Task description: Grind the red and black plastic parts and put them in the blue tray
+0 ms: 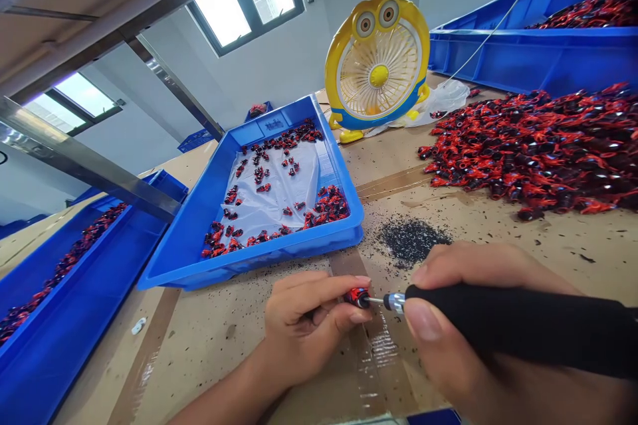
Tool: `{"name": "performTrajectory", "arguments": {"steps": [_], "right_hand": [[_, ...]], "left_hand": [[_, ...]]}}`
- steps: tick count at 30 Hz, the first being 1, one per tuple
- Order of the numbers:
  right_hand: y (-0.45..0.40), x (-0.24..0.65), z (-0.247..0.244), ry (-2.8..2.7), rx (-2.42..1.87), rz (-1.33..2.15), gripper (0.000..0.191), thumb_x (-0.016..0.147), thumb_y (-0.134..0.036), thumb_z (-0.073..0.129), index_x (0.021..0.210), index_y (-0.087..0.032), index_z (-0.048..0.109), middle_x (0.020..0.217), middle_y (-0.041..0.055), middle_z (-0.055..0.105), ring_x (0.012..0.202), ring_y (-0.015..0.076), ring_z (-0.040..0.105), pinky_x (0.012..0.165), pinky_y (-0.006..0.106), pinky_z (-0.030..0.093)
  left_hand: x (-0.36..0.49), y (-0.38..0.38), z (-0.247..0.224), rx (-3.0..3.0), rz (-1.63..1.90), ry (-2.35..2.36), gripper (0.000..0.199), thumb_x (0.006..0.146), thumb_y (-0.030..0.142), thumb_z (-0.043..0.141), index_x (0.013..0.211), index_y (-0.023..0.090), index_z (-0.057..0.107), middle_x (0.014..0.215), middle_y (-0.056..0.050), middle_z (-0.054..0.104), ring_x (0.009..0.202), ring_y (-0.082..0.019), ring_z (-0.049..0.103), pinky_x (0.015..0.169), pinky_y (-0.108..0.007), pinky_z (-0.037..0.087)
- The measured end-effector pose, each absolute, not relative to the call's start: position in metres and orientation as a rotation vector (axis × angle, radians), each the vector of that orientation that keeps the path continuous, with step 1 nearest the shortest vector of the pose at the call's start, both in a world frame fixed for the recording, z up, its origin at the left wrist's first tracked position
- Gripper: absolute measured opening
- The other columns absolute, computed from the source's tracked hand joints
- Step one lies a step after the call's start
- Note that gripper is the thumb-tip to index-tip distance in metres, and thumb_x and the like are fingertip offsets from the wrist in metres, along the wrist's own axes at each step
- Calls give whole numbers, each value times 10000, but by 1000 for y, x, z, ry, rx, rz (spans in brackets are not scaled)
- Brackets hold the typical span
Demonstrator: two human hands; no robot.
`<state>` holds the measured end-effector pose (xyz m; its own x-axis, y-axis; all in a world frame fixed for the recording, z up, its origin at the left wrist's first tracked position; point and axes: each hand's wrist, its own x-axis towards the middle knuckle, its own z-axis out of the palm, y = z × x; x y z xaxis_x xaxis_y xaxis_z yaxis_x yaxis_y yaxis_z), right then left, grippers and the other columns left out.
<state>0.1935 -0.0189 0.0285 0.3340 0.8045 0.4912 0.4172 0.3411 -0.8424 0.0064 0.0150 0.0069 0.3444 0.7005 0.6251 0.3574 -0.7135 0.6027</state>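
Fan [379, 75], tray [279, 252], black bits [411, 239] near tool [523, 329]

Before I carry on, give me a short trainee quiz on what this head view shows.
1. Which hand grips the black-handled tool?
2. True or false: the yellow fan stands outside the blue tray that has a white sheet in it.
3. Fill in the blank: the left hand pinches a small part coloured ____ and black.

Key
1. The right hand.
2. True.
3. Red.
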Motion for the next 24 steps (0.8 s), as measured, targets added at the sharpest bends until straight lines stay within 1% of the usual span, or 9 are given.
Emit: {"name": "performTrajectory", "arguments": {"steps": [3, 5, 7, 8, 10, 13, 16, 19, 24], "right_hand": [[-19, 192, 29, -1276, -1256, 397, 55, 913, -363, 633, 859, -354, 632, 717, -91, 702, 569, 114, 618, 574, 303, 419], [-19, 194, 28, -1269, -1242, 404, 60, 907, -353, 648, 850, -348, 631, 712, -72, 705, 639, 136, 673, 530, 288, 412], [-18, 201, 24, -1281, -1218, 404, 43, 916, -337, 682, 887, -342, 652, 731, -51, 727, 719, 146, 730, 458, 245, 415], [-18, 205, 21, -1305, -1173, 396, 44, 925, -333, 709, 913, -335, 667, 747, -42, 739, 726, 144, 745, 435, 221, 432], [-16, 215, 15, -1367, -1069, 372, 62, 951, -323, 750, 964, -312, 690, 795, -26, 760, 694, 140, 757, 451, 189, 504], [-13, 225, 8, -1409, -972, 355, 43, 1005, -264, 726, 1007, -291, 693, 786, 6, 761, 649, 170, 759, 489, 229, 568], [-13, 227, 7, -1407, -927, 432, 81, 1023, -221, 693, 1052, -296, 682, 733, 6, 746, 597, 188, 748, 423, 257, 531], [-13, 225, 10, -1421, -894, 482, 134, 993, -192, 706, 1051, -306, 668, 690, -12, 729, 578, 194, 750, 390, 256, 503], [-14, 220, 14, -1402, -906, 489, 98, 969, -254, 738, 1014, -319, 678, 623, -11, 707, 608, 228, 771, 374, 264, 476]], "left_hand": [[8, 15, 8, 2228, 1343, 918, 272, 1028, 424, 779, 1069, 178, 888, 507, 45, 592, 438, -95, 460, 444, -217, 362], [8, 15, 9, 2212, 1346, 915, 271, 1026, 429, 780, 1057, 185, 895, 517, 36, 621, 432, -94, 464, 432, -216, 359], [8, 15, 10, 2182, 1346, 939, 263, 1016, 433, 792, 1045, 197, 903, 534, 23, 661, 441, -98, 508, 442, -211, 391], [8, 15, 10, 2163, 1351, 956, 252, 1014, 430, 795, 1046, 207, 907, 542, 19, 679, 451, -103, 539, 458, -208, 420], [8, 14, 11, 2127, 1370, 986, 229, 1014, 423, 796, 1057, 230, 912, 554, 15, 704, 471, -112, 582, 486, -204, 463], [7, 14, 11, 2109, 1404, 1011, 224, 1022, 432, 784, 1068, 256, 914, 577, 12, 723, 470, -110, 571, 480, -203, 461], [6, 13, 11, 2108, 1429, 1019, 227, 1016, 448, 788, 1070, 270, 917, 581, 15, 724, 460, -105, 556, 465, -201, 448], [6, 13, 12, 2115, 1439, 1017, 226, 1014, 449, 791, 1071, 271, 919, 584, 12, 738, 454, -104, 567, 457, -196, 456], [6, 13, 12, 2132, 1439, 996, 221, 1020, 433, 787, 1089, 268, 916, 605, -2, 773, 458, -116, 614, 462, -208, 478]]}}
